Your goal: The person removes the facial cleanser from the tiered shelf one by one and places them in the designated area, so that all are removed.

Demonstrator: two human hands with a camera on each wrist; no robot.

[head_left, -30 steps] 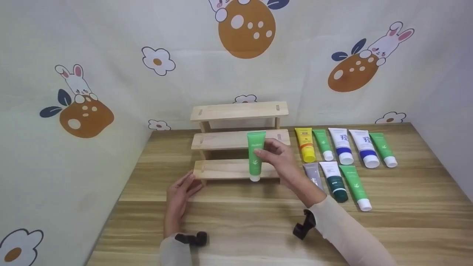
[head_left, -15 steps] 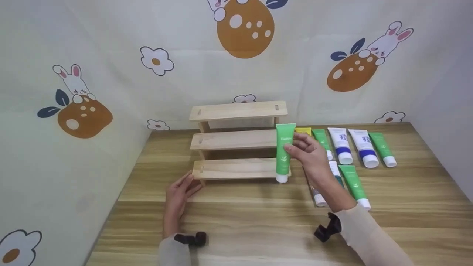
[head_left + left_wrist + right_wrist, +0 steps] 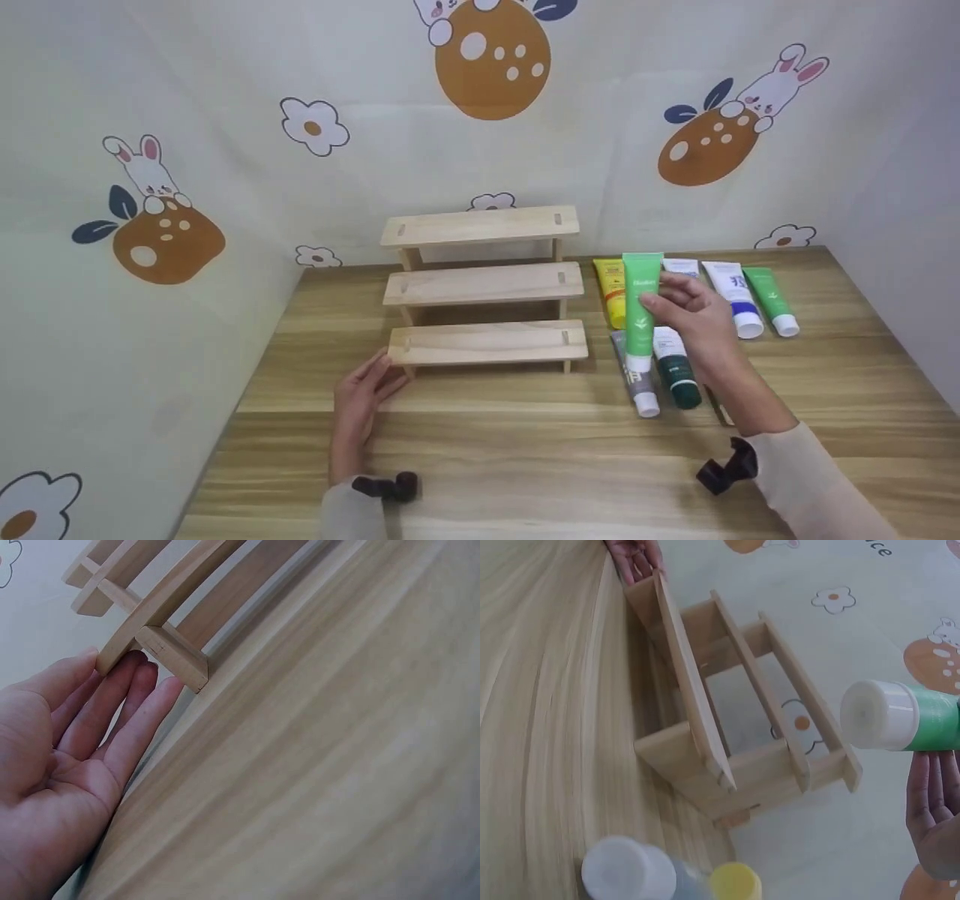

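A green squeeze tube with a white cap hangs upright, cap down, in my right hand, pinched between thumb and fingers above the tubes on the right. The right wrist view shows its white cap close up. My left hand holds the left end of the lowest tier of a three-tier wooden display rack. In the left wrist view the thumb touches the end of the board and the fingers reach beneath it.
Right of the rack lie a yellow tube, a grey tube, a white and dark green tube, white tubes with blue bands and a green tube. A patterned cloth hangs behind the wooden tabletop.
My right hand has carried the green tube rightward, from in front of the rack to above the lying tubes. My left hand keeps its hold on the rack.
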